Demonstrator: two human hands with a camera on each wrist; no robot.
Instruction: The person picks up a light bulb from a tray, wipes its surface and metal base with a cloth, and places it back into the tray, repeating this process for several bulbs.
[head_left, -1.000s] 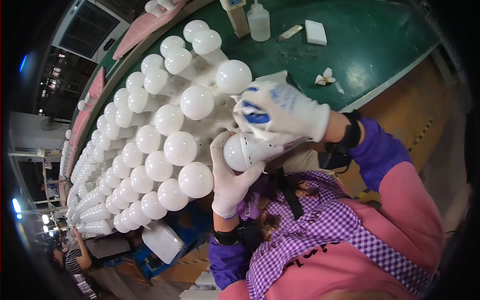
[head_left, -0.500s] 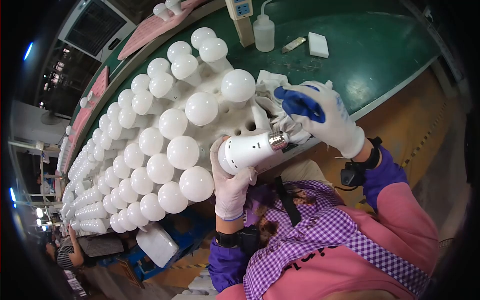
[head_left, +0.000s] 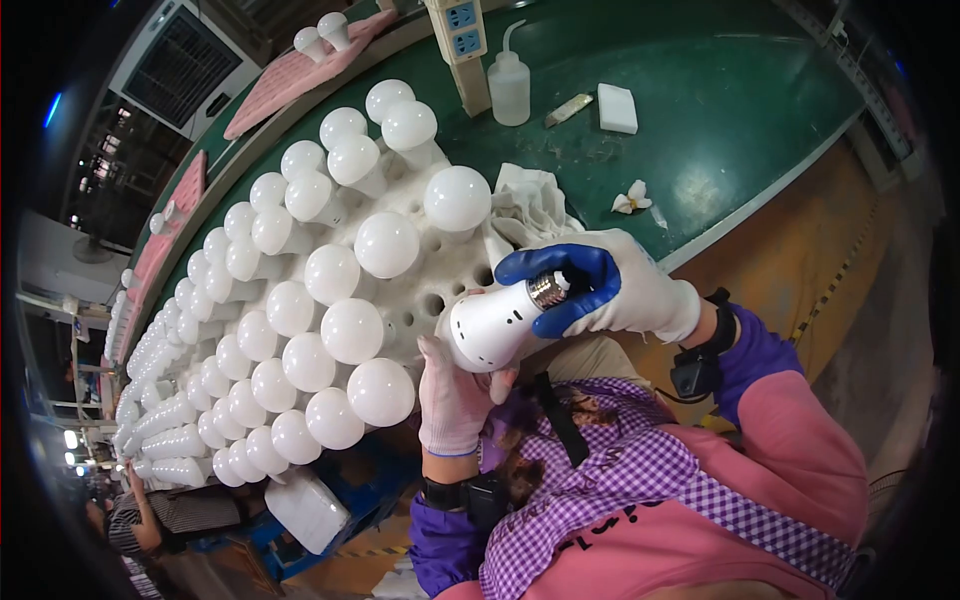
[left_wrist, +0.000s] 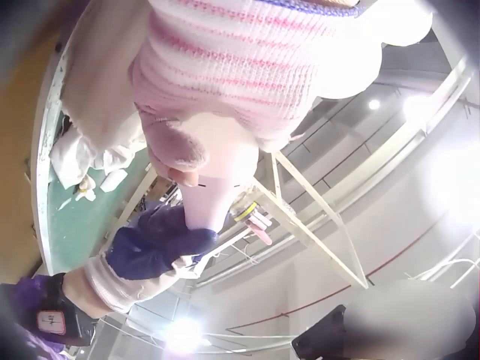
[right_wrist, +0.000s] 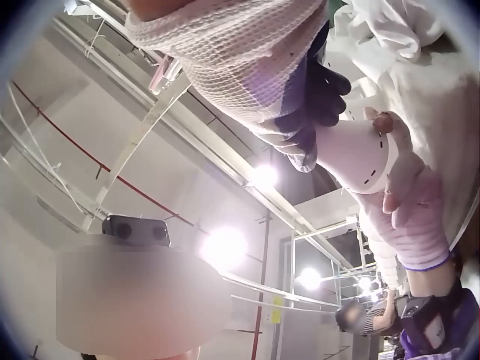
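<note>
A white light bulb (head_left: 492, 328) with a metal screw base is held between both hands, its base toward the right. My gloved left hand (head_left: 455, 400) grips it by the round dome end. My right hand (head_left: 630, 285), in a white glove with blue-coated fingers, curls round the bulb near the screw base. In the left wrist view blue fingertips lie against the bulb's narrow end. The right wrist view shows the left hand's fingers (right_wrist: 401, 161) spread round the wide end. A crumpled white cloth (head_left: 535, 205) lies just beyond the right hand.
Rows of white bulbs (head_left: 350, 330) stand dome-up in a pale holed board (head_left: 425, 275) at the left. On the green table (head_left: 740, 130) are a squeeze bottle (head_left: 510, 90), a white block (head_left: 617, 108) and a small white scrap (head_left: 631, 198). A socket post (head_left: 462, 60) rises behind.
My right hand was over the bulb, then drew back beside the cloth. Now it is round the bulb's base end, and the cloth lies apart from it. The left hand keeps its grip.
</note>
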